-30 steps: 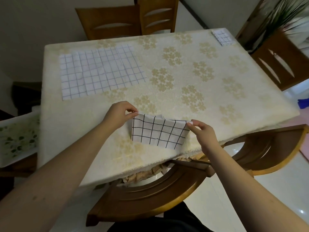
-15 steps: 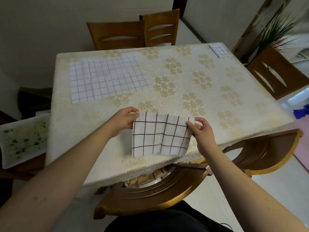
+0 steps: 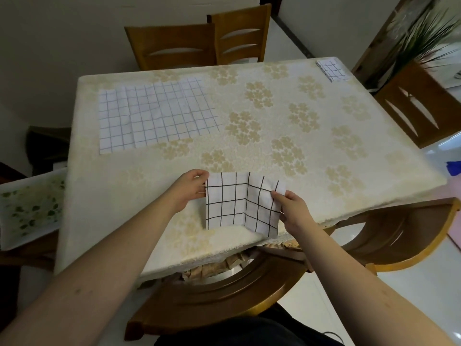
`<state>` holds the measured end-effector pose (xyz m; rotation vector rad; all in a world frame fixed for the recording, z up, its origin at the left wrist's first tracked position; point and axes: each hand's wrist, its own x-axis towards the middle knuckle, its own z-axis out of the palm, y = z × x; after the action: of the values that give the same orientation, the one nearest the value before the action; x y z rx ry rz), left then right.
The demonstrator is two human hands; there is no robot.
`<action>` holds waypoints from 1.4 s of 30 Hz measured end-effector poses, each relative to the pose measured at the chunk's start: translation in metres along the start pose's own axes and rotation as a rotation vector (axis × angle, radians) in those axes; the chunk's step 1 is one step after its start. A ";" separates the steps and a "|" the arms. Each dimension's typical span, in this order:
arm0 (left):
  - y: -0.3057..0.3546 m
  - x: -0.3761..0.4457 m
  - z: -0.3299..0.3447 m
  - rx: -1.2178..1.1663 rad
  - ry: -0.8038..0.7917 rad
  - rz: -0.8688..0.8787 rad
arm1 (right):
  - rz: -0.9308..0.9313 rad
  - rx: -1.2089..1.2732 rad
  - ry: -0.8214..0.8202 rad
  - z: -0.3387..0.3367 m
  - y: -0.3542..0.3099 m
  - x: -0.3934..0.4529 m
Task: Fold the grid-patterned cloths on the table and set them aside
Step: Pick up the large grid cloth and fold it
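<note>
Left hand (image 3: 188,189) pinches the top-left corner of the black-grid cloth (image 3: 240,201), right hand (image 3: 290,208) pinches its right edge near the top — both sets of fingers curled tight on the fabric, cloth held up and hanging over the near edge of the table (image 3: 324,156). 1 bigger blue-grid cloth (image 3: 156,114) lies spread flat at far left, 1 small folded cloth (image 3: 331,69) sits at the far right corner — wooden chairs (image 3: 174,49) stand around the table.

Three white grid-patterned cloths: held black-lined one (image 3: 243,201) lower centre, spread one (image 3: 154,113) upper left, small folded one (image 3: 331,70) upper right. Four brown wooden chairs. Two hands.
</note>
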<state>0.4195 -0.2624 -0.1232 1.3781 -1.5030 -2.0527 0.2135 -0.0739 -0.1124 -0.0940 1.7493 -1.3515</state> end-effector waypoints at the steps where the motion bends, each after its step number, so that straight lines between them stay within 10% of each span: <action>1: -0.001 0.004 0.005 0.020 -0.001 -0.010 | 0.035 0.032 0.012 -0.002 0.002 0.007; 22: -0.043 0.071 0.083 0.600 0.243 -0.122 | 0.274 -0.246 -0.041 -0.089 -0.005 0.127; 42: -0.042 0.050 0.088 -0.107 0.202 -0.375 | 0.159 -0.204 -0.699 -0.008 -0.015 0.103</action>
<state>0.3371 -0.2236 -0.1830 1.8730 -1.1017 -2.0805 0.1400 -0.1302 -0.1615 -0.4719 1.2551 -0.8713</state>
